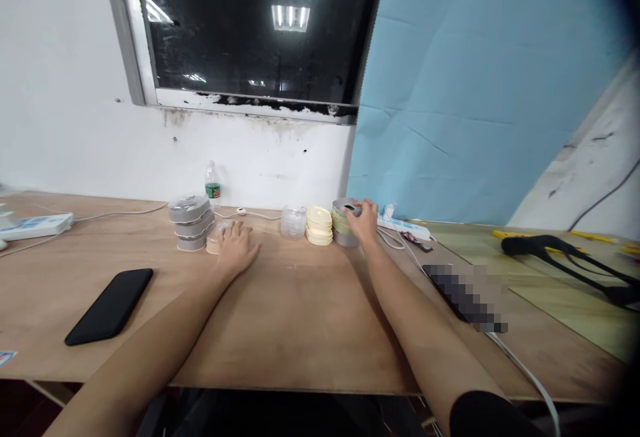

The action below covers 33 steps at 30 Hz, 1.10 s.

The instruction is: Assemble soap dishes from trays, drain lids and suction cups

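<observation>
My left hand (237, 248) lies over a small pinkish container (215, 239) with a clear top, fingers stretched out across it. Just left of it stands a stack of grey containers (191, 227), the uppermost under a clear cover. My right hand (365, 221) reaches farther right, its thumb and fingers closed around the grey top piece (345, 204) of another stack. Greenish pieces (341, 223) show in the middle of that stack, with grey below. Beside it are stacked pale yellow containers (319, 227) and clear containers (293, 222).
A black phone (110, 307) lies on the wooden table (300, 317) at left. A plastic bottle (212, 180) stands against the wall. Power strips (407, 227) and cables sit at both sides. A blurred-out dark object (460, 293) and a black strap (555, 257) are at right.
</observation>
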Each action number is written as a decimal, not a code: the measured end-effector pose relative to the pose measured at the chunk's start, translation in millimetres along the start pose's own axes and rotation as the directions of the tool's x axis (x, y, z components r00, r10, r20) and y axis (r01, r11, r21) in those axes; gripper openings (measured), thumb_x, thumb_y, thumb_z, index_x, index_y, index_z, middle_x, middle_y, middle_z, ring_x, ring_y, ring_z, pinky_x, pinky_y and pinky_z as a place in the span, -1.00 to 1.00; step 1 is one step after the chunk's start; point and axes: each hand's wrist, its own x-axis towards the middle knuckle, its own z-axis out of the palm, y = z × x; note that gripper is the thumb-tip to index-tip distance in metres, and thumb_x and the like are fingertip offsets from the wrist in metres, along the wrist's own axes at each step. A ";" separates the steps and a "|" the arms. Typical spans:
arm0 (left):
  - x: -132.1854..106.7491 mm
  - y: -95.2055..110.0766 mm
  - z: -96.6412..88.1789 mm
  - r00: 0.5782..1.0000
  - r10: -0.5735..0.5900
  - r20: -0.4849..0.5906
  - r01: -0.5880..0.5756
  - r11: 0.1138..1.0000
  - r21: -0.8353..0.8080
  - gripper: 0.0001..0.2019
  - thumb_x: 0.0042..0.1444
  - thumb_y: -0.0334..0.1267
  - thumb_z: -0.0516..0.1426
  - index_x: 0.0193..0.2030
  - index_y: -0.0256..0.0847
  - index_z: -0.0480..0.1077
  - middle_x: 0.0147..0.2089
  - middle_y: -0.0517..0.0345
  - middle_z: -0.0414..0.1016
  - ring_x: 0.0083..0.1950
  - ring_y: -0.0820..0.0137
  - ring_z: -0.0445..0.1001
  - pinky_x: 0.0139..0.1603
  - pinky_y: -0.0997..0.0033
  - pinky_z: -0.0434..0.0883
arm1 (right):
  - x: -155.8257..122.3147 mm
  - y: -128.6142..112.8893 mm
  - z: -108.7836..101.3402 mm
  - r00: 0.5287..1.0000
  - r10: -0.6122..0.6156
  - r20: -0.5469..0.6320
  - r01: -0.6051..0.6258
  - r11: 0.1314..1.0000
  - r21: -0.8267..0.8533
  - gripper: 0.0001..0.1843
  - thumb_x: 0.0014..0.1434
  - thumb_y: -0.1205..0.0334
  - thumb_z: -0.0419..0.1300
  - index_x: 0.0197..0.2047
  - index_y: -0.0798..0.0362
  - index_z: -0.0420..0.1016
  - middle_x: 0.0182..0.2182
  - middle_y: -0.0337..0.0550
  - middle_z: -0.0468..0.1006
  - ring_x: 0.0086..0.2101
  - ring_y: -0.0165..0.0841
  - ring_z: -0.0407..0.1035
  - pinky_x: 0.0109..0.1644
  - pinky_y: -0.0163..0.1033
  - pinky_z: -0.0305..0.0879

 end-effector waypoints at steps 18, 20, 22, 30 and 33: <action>0.8 9.3 -7.1 0.997 0.069 0.041 -0.067 0.997 -0.045 -0.51 0.08 0.13 0.12 0.07 -0.10 0.36 0.16 -0.12 0.37 0.15 0.02 0.32 0.18 -0.07 0.13 | -100.7 -112.3 32.7 0.682 -0.690 0.243 0.597 0.717 0.360 -0.80 0.13 0.19 0.15 -0.15 -0.03 0.46 -0.04 -0.03 0.43 0.01 -0.13 0.26 0.11 0.07 0.20; -1.5 9.5 -4.0 0.997 -0.024 0.068 0.025 1.000 -0.014 -0.37 -0.06 0.22 0.19 0.07 -0.11 0.36 0.24 -0.18 0.27 0.17 -0.07 0.29 0.14 -0.08 0.18 | -108.1 -122.0 29.8 0.651 -0.710 0.268 0.598 0.697 0.395 -0.78 0.14 0.19 0.14 -0.12 -0.03 0.46 -0.06 -0.03 0.44 -0.03 -0.15 0.30 0.06 0.04 0.25; -2.7 7.9 -1.3 0.988 -0.086 0.130 0.091 0.995 -0.037 -0.35 -0.08 0.25 0.18 0.06 -0.14 0.36 0.21 -0.19 0.29 0.11 -0.04 0.36 0.08 0.01 0.28 | -112.7 -128.6 26.4 0.610 -0.734 0.297 0.601 0.674 0.431 -0.77 0.16 0.17 0.14 -0.10 -0.03 0.45 -0.08 -0.05 0.46 -0.08 -0.17 0.33 0.02 0.01 0.29; -0.9 14.7 -9.3 0.986 -0.161 -0.033 0.130 0.890 -0.438 -0.45 0.22 0.09 -0.02 0.25 -0.16 0.15 0.22 -0.08 0.30 0.22 0.13 0.31 0.18 0.08 0.27 | -119.4 -145.0 18.0 0.610 -0.719 0.333 0.538 0.684 0.493 -0.60 0.13 0.06 0.21 0.03 -0.02 0.38 -0.09 -0.06 0.51 -0.09 -0.18 0.40 0.00 -0.03 0.35; -6.1 25.9 -9.9 0.989 -0.115 -0.093 0.046 0.837 -0.545 -0.45 0.32 -0.01 -0.16 0.37 -0.17 -0.07 0.35 -0.08 0.12 0.33 0.20 0.16 0.27 0.11 0.19 | -123.3 -156.6 18.6 0.623 -0.732 0.277 0.539 0.658 0.526 -0.55 0.14 0.03 0.22 0.07 -0.02 0.35 -0.02 -0.02 0.47 -0.02 -0.18 0.38 0.06 -0.03 0.34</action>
